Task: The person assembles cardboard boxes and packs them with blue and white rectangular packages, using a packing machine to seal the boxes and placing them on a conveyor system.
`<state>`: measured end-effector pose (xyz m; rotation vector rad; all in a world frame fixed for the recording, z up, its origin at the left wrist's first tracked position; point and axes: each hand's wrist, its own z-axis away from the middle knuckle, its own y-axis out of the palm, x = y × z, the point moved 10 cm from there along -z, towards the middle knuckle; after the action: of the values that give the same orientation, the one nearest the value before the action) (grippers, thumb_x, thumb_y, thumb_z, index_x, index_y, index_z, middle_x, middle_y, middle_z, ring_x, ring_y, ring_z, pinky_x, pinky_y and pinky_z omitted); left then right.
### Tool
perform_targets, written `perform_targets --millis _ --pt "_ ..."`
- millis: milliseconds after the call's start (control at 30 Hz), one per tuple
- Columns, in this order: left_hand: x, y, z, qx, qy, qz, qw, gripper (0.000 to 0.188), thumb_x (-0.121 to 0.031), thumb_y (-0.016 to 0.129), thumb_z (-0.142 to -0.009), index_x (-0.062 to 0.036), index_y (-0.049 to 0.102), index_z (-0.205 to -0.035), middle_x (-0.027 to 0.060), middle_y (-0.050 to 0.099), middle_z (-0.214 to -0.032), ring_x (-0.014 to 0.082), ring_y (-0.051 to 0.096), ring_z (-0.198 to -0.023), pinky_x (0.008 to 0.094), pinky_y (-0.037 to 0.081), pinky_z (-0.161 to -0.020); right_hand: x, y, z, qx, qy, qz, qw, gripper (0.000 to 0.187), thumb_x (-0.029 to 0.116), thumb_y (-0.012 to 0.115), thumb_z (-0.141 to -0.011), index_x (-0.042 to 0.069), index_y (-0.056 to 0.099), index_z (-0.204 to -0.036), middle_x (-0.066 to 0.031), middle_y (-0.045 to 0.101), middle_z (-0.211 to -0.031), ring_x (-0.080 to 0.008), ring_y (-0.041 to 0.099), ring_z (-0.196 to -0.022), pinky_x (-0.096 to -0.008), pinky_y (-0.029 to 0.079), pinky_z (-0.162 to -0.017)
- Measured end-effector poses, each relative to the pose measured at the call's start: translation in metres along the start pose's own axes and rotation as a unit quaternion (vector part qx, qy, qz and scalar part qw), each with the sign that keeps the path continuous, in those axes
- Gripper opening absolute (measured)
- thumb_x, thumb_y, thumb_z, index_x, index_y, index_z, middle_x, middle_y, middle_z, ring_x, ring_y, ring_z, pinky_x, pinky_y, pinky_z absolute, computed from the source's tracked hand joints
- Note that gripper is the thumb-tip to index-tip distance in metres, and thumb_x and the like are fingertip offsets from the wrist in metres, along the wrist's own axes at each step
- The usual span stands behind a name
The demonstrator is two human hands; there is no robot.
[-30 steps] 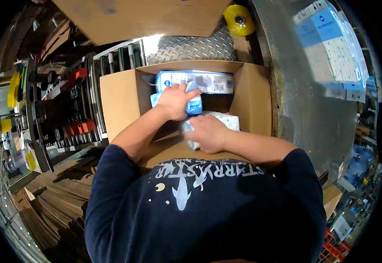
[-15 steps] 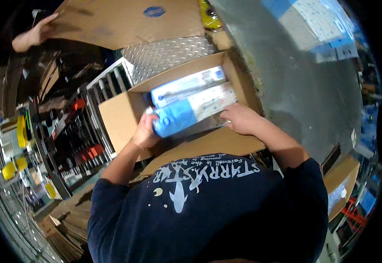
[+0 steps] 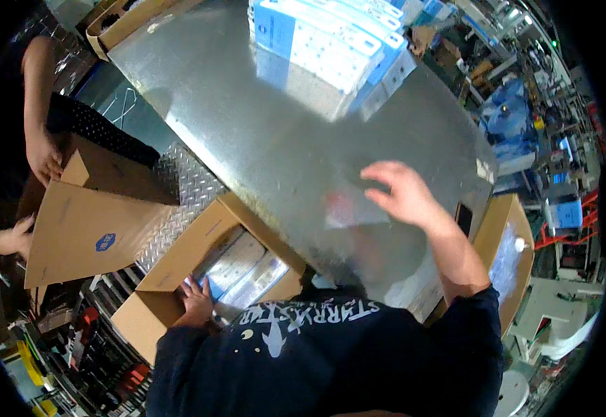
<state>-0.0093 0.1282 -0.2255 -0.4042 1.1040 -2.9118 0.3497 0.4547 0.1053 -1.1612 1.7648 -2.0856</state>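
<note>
An open cardboard box (image 3: 178, 267) stands at the lower left, with blue-and-white packages (image 3: 244, 260) lying side by side inside. My left hand (image 3: 197, 300) reaches over its near side, fingers spread and resting at the end of the packages, gripping nothing. Out over the grey metal table (image 3: 268, 160) hangs my right hand (image 3: 404, 191), empty, thumb and fingers apart. Beyond it, at the table's far side, stands a row of blue-and-white cartons (image 3: 317, 42).
At the left a co-worker's hands (image 3: 42, 156) hold another cardboard box (image 3: 101, 229) beside a diamond-plate metal strip (image 3: 188, 170). Rollers (image 3: 112, 292) run beneath. A dark phone-like object (image 3: 463, 217) lies by the table's right edge, near a carton with clear plastic (image 3: 508, 260).
My right hand has left the packages and swung out over the table. My left hand stays in the box, its fingers now spread. The view has turned right; the co-worker's cardboard is lower.
</note>
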Motion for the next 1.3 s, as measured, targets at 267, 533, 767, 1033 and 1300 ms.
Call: perform_targets --millis 267,533,767,1033,1300 --pt "-0.009 -0.018 -0.061 0.039 0.019 0.748 0.662 0.067 -0.046 0.056 -0.079 -0.017 0.032 -0.135 0.0142 0.036 -0.137 0.0364 0.04 -0.122 0.0503 0.037 -0.093 -0.106 -0.092 -0.224 -0.151 0.106 0.261 0.948 0.071 0.036 0.071 -0.066 0.015 0.046 -0.13 -0.0171 0.047 -0.127 -0.0346 0.047 -0.114 -0.0411 0.04 -0.095" --pt "-0.003 -0.173 0.063 -0.345 0.135 0.498 0.784 0.051 -0.011 0.066 -0.068 -0.0133 0.049 -0.116 0.0184 0.037 -0.136 0.0383 0.037 -0.123 0.0471 0.034 -0.097 -0.105 -0.057 -0.216 -0.032 0.108 0.148 0.983 0.076 0.046 0.07 -0.064 0.02 0.045 -0.131 -0.0195 0.054 -0.11 -0.0347 0.054 -0.103 -0.0391 0.045 -0.086" --pt "0.055 -0.376 0.063 -0.476 -0.061 0.014 0.877 0.052 -0.019 0.07 -0.069 -0.0158 0.052 -0.119 0.0187 0.036 -0.134 0.0403 0.036 -0.118 0.048 0.033 -0.095 -0.204 -0.114 -0.213 -0.202 0.149 0.271 0.929 0.065 0.043 0.068 -0.072 0.014 0.051 -0.127 -0.0159 0.048 -0.127 -0.0336 0.046 -0.116 -0.0429 0.045 -0.09" --pt "0.135 -0.38 -0.021 -0.415 -0.016 0.248 0.875 0.03 -0.035 0.05 -0.091 -0.0111 0.059 -0.107 0.015 0.064 -0.075 0.0346 0.062 -0.068 0.0425 0.048 -0.061 -0.17 -0.113 -0.239 -0.121 0.18 0.114 0.97 0.042 0.037 0.045 -0.091 0.016 0.051 -0.127 -0.0188 0.06 -0.111 -0.0341 0.056 -0.103 -0.0423 0.045 -0.088" --pt "0.123 -0.235 -0.148 -0.449 -0.059 0.247 0.857 0.027 -0.019 0.06 -0.081 -0.014 0.063 -0.107 0.0139 0.056 -0.107 0.0325 0.053 -0.1 0.0413 0.043 -0.083 -0.241 -0.131 -0.278 -0.084 0.247 0.388 0.884 0.061 0.042 0.062 -0.081 0.023 0.039 -0.134 -0.0154 0.033 -0.142 -0.0344 0.026 -0.133 -0.0493 0.032 -0.104"
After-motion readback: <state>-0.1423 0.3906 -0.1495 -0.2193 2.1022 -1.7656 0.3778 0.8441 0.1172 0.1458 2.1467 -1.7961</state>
